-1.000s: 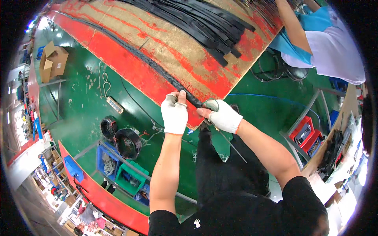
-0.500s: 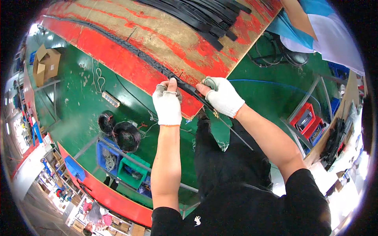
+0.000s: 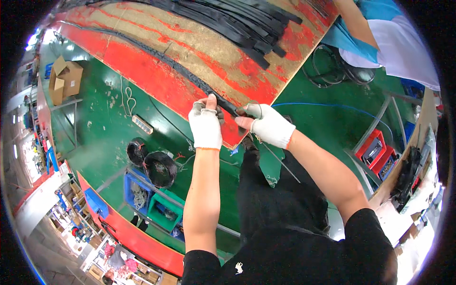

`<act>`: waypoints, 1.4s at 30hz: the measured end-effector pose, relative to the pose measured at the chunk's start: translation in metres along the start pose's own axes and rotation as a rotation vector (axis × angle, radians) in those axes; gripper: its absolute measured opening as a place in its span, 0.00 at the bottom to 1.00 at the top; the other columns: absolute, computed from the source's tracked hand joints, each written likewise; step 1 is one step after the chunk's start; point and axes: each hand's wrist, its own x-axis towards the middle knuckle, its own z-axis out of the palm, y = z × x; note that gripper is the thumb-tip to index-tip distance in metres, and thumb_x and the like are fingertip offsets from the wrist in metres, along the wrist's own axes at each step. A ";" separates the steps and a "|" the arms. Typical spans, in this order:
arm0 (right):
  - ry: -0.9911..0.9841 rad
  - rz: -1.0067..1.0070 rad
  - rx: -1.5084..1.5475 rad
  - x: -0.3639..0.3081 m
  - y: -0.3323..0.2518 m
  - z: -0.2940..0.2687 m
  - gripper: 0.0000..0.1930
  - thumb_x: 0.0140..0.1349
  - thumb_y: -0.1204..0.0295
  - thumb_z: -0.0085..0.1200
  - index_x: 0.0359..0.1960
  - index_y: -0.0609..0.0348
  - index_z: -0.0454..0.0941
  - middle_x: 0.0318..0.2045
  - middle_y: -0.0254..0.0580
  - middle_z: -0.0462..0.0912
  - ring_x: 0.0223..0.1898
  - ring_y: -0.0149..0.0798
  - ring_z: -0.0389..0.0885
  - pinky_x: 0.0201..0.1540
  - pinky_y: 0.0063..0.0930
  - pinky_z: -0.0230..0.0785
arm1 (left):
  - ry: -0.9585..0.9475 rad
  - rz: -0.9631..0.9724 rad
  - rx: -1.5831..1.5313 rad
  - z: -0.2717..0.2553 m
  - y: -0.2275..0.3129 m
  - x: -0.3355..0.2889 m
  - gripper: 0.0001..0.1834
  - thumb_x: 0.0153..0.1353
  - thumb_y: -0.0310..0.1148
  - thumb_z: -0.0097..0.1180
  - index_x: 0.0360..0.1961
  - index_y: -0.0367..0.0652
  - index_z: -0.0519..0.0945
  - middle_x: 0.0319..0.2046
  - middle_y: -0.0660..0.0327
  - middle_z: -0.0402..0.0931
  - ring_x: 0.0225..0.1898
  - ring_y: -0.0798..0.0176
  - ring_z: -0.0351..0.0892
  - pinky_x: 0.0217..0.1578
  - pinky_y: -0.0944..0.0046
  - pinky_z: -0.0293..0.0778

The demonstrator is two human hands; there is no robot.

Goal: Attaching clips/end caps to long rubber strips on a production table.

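Note:
A long black sleeve-like strip (image 3: 186,74), wrinkled along its length, runs over the worn red table (image 3: 137,71) to its near corner. My left hand (image 3: 206,127), in a white knit glove, is closed around the strip close to its near end, with the thumb on top. Just to the right, my right hand (image 3: 271,127), gloved the same way, pinches the strip's end at the table corner between thumb and fingers. From below the right hand a thin grey rod or cord (image 3: 285,165) slants down past my legs; its link to the strip is hidden.
Flat black strips (image 3: 247,35) lie piled on the table's far part. A person in a blue and white top (image 3: 399,42) stands at the far right. Below left are black wire coils (image 3: 160,169), a power strip (image 3: 142,124) and a green crate (image 3: 164,209). Red bins (image 3: 375,154) stand right.
The view has shifted slightly, so the table and floor things sit a little lower and further right. Both hands stay at the strip's end; the right hand's fingers have changed position slightly.

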 end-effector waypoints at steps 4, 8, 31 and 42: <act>-0.041 -0.012 -0.115 0.001 -0.006 -0.002 0.11 0.71 0.66 0.60 0.36 0.63 0.84 0.29 0.36 0.81 0.37 0.31 0.79 0.44 0.31 0.71 | 0.060 0.265 0.385 -0.006 -0.006 -0.014 0.18 0.72 0.41 0.66 0.43 0.32 0.82 0.26 0.61 0.80 0.26 0.69 0.76 0.28 0.63 0.72; -0.023 -0.072 -0.084 0.002 0.010 -0.004 0.16 0.72 0.59 0.57 0.38 0.63 0.85 0.28 0.40 0.83 0.34 0.33 0.78 0.41 0.35 0.72 | -0.206 0.066 0.425 -0.009 -0.003 -0.022 0.18 0.74 0.43 0.63 0.38 0.35 0.83 0.24 0.60 0.82 0.26 0.67 0.78 0.27 0.60 0.73; 0.025 -0.014 -0.005 -0.008 -0.003 0.032 0.11 0.73 0.67 0.60 0.42 0.63 0.85 0.27 0.31 0.82 0.27 0.26 0.74 0.32 0.28 0.66 | -0.031 -0.080 -0.148 -0.003 -0.020 -0.011 0.15 0.73 0.42 0.63 0.39 0.41 0.79 0.30 0.62 0.80 0.30 0.66 0.80 0.29 0.63 0.76; 0.090 -0.181 -0.231 -0.006 0.007 0.014 0.19 0.72 0.62 0.59 0.51 0.68 0.86 0.42 0.49 0.89 0.46 0.39 0.84 0.54 0.37 0.76 | -0.171 0.276 0.565 -0.011 -0.017 -0.004 0.21 0.76 0.49 0.54 0.36 0.45 0.87 0.31 0.48 0.84 0.35 0.44 0.83 0.41 0.47 0.76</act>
